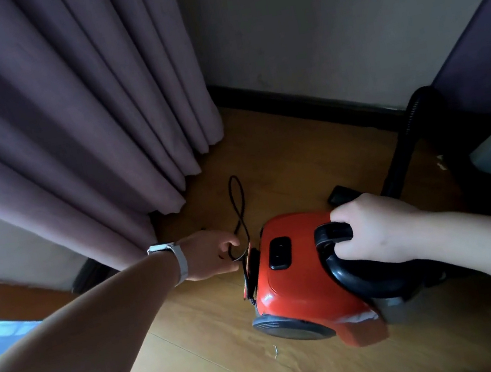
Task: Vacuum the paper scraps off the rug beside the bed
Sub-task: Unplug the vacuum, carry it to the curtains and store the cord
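Gripping vacuum (305, 276) handle, right hand (375, 229); left hand (213, 253) pinching cord (239, 206).

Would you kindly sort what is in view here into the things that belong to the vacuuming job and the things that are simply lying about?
Belonging to the job:
- red vacuum cleaner, its black handle gripped by the right hand
- black power cord, pinched by the left hand
- black hose

Just there:
- purple curtain
- wristwatch
- wooden floor
- skirting board
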`<state>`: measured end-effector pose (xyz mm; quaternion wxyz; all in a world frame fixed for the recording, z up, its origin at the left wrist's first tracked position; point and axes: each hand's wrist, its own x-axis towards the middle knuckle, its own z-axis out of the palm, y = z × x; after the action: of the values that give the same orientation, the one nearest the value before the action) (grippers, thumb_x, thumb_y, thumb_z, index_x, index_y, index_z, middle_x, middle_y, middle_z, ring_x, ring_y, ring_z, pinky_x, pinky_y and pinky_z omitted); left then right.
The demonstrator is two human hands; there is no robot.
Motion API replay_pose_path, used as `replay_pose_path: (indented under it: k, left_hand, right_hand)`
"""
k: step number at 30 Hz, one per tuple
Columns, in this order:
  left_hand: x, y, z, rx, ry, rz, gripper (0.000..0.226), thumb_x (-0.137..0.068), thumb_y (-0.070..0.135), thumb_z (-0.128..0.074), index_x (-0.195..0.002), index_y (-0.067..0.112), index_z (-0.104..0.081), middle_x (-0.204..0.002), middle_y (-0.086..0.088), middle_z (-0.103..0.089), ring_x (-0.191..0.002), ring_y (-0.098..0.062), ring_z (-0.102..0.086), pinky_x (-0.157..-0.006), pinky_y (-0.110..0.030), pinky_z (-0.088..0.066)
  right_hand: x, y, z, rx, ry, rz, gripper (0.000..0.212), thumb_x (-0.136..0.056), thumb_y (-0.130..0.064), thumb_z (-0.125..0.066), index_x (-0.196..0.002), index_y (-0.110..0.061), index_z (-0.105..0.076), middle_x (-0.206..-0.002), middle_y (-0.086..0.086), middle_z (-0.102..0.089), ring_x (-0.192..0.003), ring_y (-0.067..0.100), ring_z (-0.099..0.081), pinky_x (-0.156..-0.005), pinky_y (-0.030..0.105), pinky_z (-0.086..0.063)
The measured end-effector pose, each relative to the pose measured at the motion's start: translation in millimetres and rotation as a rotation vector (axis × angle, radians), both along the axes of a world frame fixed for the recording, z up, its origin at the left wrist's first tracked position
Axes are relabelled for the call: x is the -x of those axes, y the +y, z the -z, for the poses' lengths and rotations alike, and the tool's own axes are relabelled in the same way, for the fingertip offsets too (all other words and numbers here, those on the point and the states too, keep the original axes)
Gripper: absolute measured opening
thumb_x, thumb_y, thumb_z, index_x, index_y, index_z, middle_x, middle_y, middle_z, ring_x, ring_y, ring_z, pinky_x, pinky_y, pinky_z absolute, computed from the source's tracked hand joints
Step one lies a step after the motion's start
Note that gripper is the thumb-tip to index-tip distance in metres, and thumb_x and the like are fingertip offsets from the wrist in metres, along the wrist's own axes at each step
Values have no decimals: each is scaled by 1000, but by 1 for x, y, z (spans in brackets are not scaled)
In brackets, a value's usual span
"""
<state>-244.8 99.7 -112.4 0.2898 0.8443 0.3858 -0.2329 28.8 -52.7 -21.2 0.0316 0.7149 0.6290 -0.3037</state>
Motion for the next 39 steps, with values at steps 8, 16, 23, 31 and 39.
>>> replay_pose_path:
  k: [8, 16, 23, 31, 39]
  left_hand:
    - [3, 0, -12, -42, -237, 26, 54, -77, 72, -56, -118, 38, -63, -106, 20, -50, -93, 0, -57, -86, -23, -49]
    - [-4, -6, -19, -106, -376, 136, 11, -97, 29, -60, -107, 26, -65, -103, 21, -50, -90, 2, -56, -83, -25, -50]
    - [-5, -1, -36, -242, -411, 107, 25, -96, 47, -44, -113, 30, -50, -107, 9, -68, -86, -11, -62, -75, -33, -52]
    - [-11, 17, -64, -22, -370, -90, 28, -77, 48, -70, -93, 25, -76, -74, 18, -67, -75, 8, -60, -67, -11, -47]
    - [-24, 15, -64, -4, -368, -155, 10, -88, 36, -72, -83, 27, -73, -81, 12, -68, -75, 4, -58, -68, -9, -43]
  right_hand:
    - [-19, -3, -17, -52, 13, -24, 18, -82, -42, -65, -81, -24, -63, -74, -5, -64, -70, 14, -61, -64, 26, -52]
    - [-21, -11, -15, -167, 92, 104, 26, -68, -33, -66, -60, -17, -47, -52, -2, -49, -48, 14, -42, -48, 32, -33]
    - [-27, -9, -16, -192, 135, 94, 27, -67, -33, -65, -65, -12, -48, -55, 2, -50, -51, 14, -40, -51, 34, -34]
    - [-28, -4, -26, -148, 84, 8, 18, -78, -33, -68, -70, -21, -57, -67, -2, -61, -61, 13, -54, -63, 33, -49]
    - [-15, -6, -30, -75, 85, -114, 12, -81, -36, -66, -74, -30, -58, -76, -6, -66, -69, 11, -59, -68, 26, -53]
